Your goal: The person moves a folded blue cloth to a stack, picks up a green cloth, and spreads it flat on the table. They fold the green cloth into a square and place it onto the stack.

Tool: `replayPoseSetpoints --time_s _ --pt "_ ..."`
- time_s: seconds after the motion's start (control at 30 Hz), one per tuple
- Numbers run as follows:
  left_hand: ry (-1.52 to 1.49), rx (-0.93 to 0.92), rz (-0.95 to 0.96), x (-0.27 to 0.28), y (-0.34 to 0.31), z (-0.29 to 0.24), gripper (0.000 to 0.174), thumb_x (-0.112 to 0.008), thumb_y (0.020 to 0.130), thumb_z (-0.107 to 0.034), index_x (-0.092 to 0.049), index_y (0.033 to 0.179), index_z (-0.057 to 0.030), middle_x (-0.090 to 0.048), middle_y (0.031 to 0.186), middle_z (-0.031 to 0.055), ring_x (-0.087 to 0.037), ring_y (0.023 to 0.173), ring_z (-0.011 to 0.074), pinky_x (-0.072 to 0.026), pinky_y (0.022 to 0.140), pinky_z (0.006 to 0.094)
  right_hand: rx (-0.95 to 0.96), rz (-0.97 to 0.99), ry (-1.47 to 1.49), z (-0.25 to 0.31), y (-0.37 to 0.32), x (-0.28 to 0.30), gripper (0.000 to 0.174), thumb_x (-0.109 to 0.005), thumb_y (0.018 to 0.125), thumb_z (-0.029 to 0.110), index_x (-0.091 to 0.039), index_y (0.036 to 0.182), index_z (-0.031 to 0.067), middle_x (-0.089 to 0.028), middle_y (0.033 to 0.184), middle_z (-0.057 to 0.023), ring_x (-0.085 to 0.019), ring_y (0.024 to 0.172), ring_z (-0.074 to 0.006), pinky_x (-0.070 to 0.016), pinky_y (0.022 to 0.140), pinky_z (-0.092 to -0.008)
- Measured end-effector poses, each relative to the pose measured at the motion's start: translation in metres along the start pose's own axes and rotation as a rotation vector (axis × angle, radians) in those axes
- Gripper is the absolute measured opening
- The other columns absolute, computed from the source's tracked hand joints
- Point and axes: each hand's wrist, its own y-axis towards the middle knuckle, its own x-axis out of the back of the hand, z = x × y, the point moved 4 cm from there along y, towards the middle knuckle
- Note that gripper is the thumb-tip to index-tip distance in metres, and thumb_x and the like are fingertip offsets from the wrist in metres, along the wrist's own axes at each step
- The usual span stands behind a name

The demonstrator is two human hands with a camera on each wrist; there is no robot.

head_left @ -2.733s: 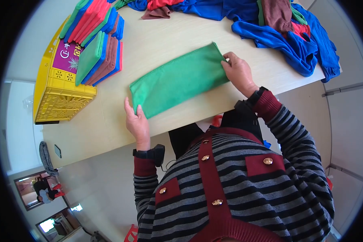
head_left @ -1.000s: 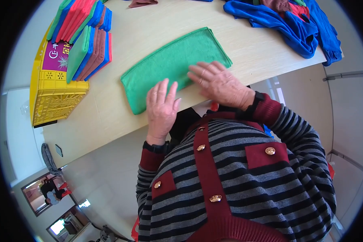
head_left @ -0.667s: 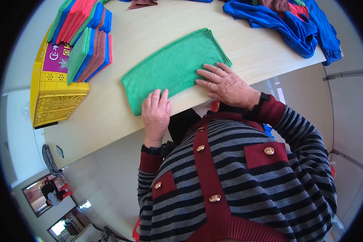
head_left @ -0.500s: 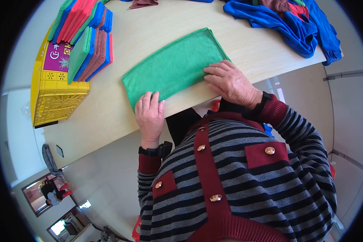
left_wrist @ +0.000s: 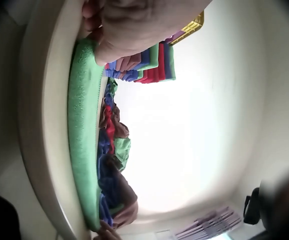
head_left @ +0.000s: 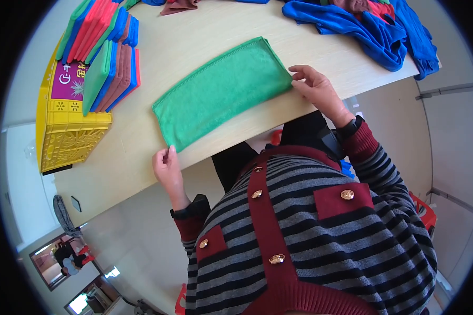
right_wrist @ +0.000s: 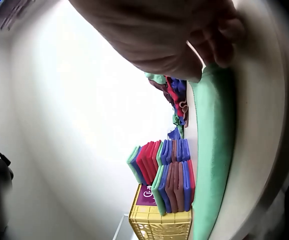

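Note:
A green cloth [head_left: 220, 92], folded into a long rectangle, lies on the table near its front edge. The left hand [head_left: 168, 170] pinches its near left corner between thumb and fingers; the left wrist view shows this hand [left_wrist: 134, 25] at one end of the cloth [left_wrist: 84, 135]. At the near right corner, the right hand [head_left: 320, 94] pinches the cloth, thumb below and fingers bent above. In the right wrist view, the right hand [right_wrist: 169, 35] holds the end of the cloth [right_wrist: 214, 150].
Folded cloths [head_left: 110, 76] in green, blue, red and brown stand in rows on a yellow crate [head_left: 73, 128] at the left. Loose blue cloths [head_left: 352, 31] with brown and red ones lie at the back right. A phone [head_left: 76, 203] is by the table's left end.
Both hands have moved apart, from lying flat along the cloth's near edge to pinching its two near corners. The cloth's shape looks about the same.

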Motion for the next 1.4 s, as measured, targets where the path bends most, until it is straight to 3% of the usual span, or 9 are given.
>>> replayPoseSetpoints --time_s 0.1,0.23,0.53,0.8,0.9,0.97,1.1,1.37,1.4 --pt "-0.108 -0.048 -0.015 -0.008 -0.001 -0.001 0.023 -0.075 0.089 -0.016 -0.063 0.092 0.0027 -0.053 0.089 0.0031 -0.048 0.079 0.0119 -0.0427 0.072 0.0273 -0.108 0.215 0.187 0.005 0.001 -0.006 0.042 -0.062 0.097 0.017 -0.056 0.139 0.0154 -0.062 0.104 0.0013 -0.061 0.078 -0.0033 -0.0507 0.067 -0.0206" --pt "-0.067 -0.1 0.023 -0.008 0.007 -0.006 0.024 -0.077 0.087 -0.013 -0.061 0.087 0.0042 -0.051 0.085 0.0024 -0.045 0.075 0.0105 -0.041 0.068 0.0269 -0.124 0.332 0.222 0.012 0.013 -0.005 0.053 -0.062 0.098 0.017 -0.047 0.149 0.02 -0.062 0.105 -0.0007 -0.06 0.071 -0.0029 -0.0513 0.063 -0.0188" --pt "0.011 -0.136 0.033 -0.015 0.015 -0.004 0.027 -0.075 0.088 -0.012 -0.058 0.084 0.007 -0.049 0.083 0.0046 -0.045 0.073 0.0124 -0.04 0.066 0.0295 -0.108 0.456 0.184 0.021 0.012 -0.007 0.064 -0.06 0.099 0.015 -0.033 0.156 0.0224 -0.062 0.105 -0.002 -0.063 0.072 -0.0033 -0.0529 0.063 -0.017" --pt "0.104 -0.182 -0.013 -0.017 0.015 -0.004 0.027 -0.071 0.092 -0.017 -0.06 0.083 0.0065 -0.055 0.088 0.0076 -0.048 0.077 0.0163 -0.041 0.07 0.0332 -0.167 0.543 0.165 0.021 0.02 -0.022 0.044 -0.056 0.099 0.012 -0.054 0.143 0.0183 -0.067 0.083 0.0007 -0.065 0.068 -0.0042 -0.0543 0.064 -0.018" --pt "0.111 -0.114 0.028 -0.007 0.018 0.002 0.026 -0.07 0.092 -0.019 -0.062 0.086 0.0056 -0.056 0.091 0.0083 -0.05 0.085 0.0197 -0.0418 0.076 0.0353 -0.186 0.54 0.269 0.014 0.026 -0.023 0.032 -0.054 0.098 0.008 -0.068 0.127 0.013 -0.068 0.079 -0.0003 -0.063 0.06 -0.0049 -0.054 0.063 -0.0191" --pt "0.115 -0.077 0.048 -0.005 0.016 0.005 0.026 -0.07 0.092 -0.019 -0.063 0.087 0.0051 -0.056 0.092 0.0086 -0.05 0.089 0.0214 -0.0421 0.079 0.0363 -0.188 0.538 0.266 0.011 0.027 -0.02 0.03 -0.054 0.098 0.008 -0.068 0.125 0.0117 -0.067 0.078 0.0001 -0.063 0.061 -0.0049 -0.054 0.063 -0.0191" --pt "0.295 -0.206 -0.034 -0.003 0.008 0.001 0.027 -0.072 0.09 -0.022 -0.064 0.088 0.0039 -0.058 0.1 0.0106 -0.051 0.101 0.0279 -0.0414 0.089 0.0408 -0.201 0.53 0.237 0.006 0.026 -0.014 0.027 -0.055 0.098 0.007 -0.069 0.121 0.0091 -0.067 0.077 0.001 -0.063 0.063 -0.0044 -0.054 0.064 -0.0188" --pt "0.618 -0.14 -0.075 -0.002 -0.007 -0.04 0.035 -0.077 0.083 -0.024 -0.065 0.11 -0.0038 -0.06 0.119 0.0146 -0.05 0.112 0.0355 -0.0393 0.097 0.048 -0.217 0.464 0.149 0.007 0.02 0.005 0.027 -0.058 0.095 0.004 -0.069 0.12 0.0075 -0.066 0.084 0.001 -0.061 0.063 -0.0044 -0.054 0.063 -0.019" --pt "0.633 -0.295 -0.116 -0.005 -0.009 -0.057 0.038 -0.077 0.083 -0.023 -0.063 0.114 -0.005 -0.058 0.123 0.0148 -0.049 0.117 0.0365 -0.0386 0.1 0.0484 -0.216 0.46 0.147 0.005 0.02 0.004 0.027 -0.059 0.095 0.004 -0.069 0.12 0.0074 -0.065 0.086 0.0011 -0.061 0.062 -0.0044 -0.0539 0.063 -0.0191"
